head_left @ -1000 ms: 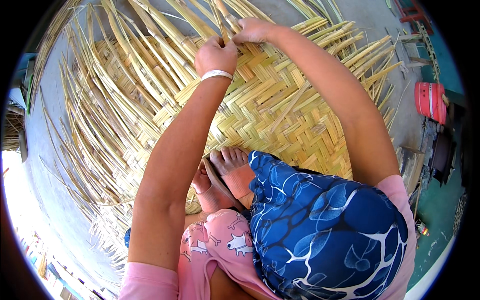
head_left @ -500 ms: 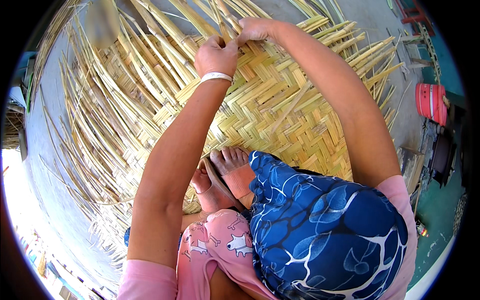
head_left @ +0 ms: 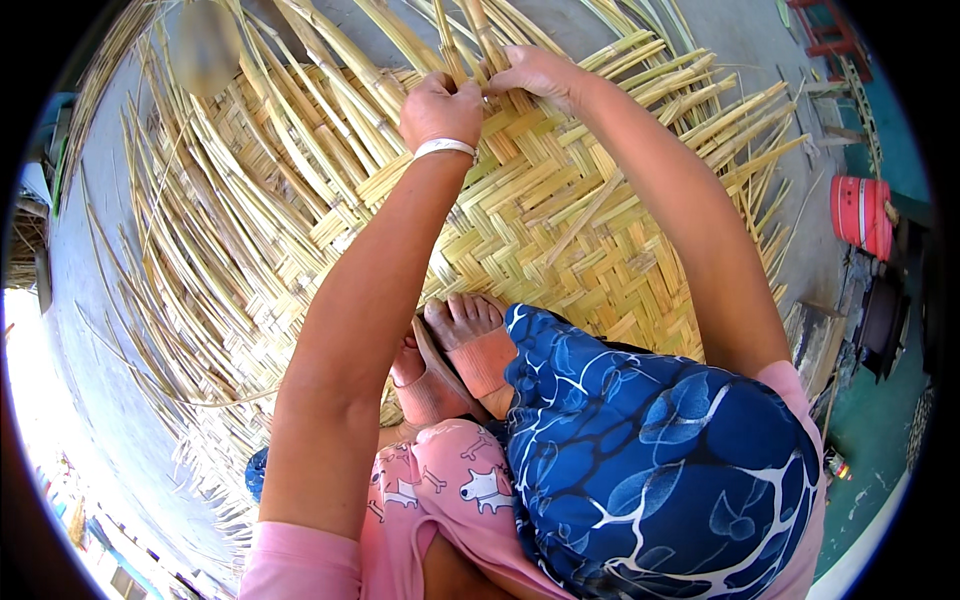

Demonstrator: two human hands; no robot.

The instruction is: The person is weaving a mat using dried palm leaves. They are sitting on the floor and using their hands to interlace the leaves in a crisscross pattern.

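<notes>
A large woven mat [head_left: 560, 230] of flat yellow-green reed strips spreads under my feet, its loose ends fanning out at the far and left sides. At its far edge my left hand [head_left: 440, 115] is closed around the base of an upright split reed strip [head_left: 447, 40]. My right hand [head_left: 538, 75] pinches a second, wider reed strip [head_left: 483, 32] just beside it. The two hands almost touch, and the fingertips are partly hidden by the strips. A white band circles my left wrist.
My sandalled feet [head_left: 470, 335] rest on the mat. Long unwoven reeds [head_left: 215, 230] lie across its left part. To the right are a red bundle [head_left: 861, 217], a dark metal object [head_left: 885, 310] and a red frame [head_left: 828, 38]. Grey floor [head_left: 85, 290] surrounds the mat.
Both hands have shifted slightly to the right along the far edge. The right hand's fingers have come lower and nearer the weave, and the wider strip now stands more upright.
</notes>
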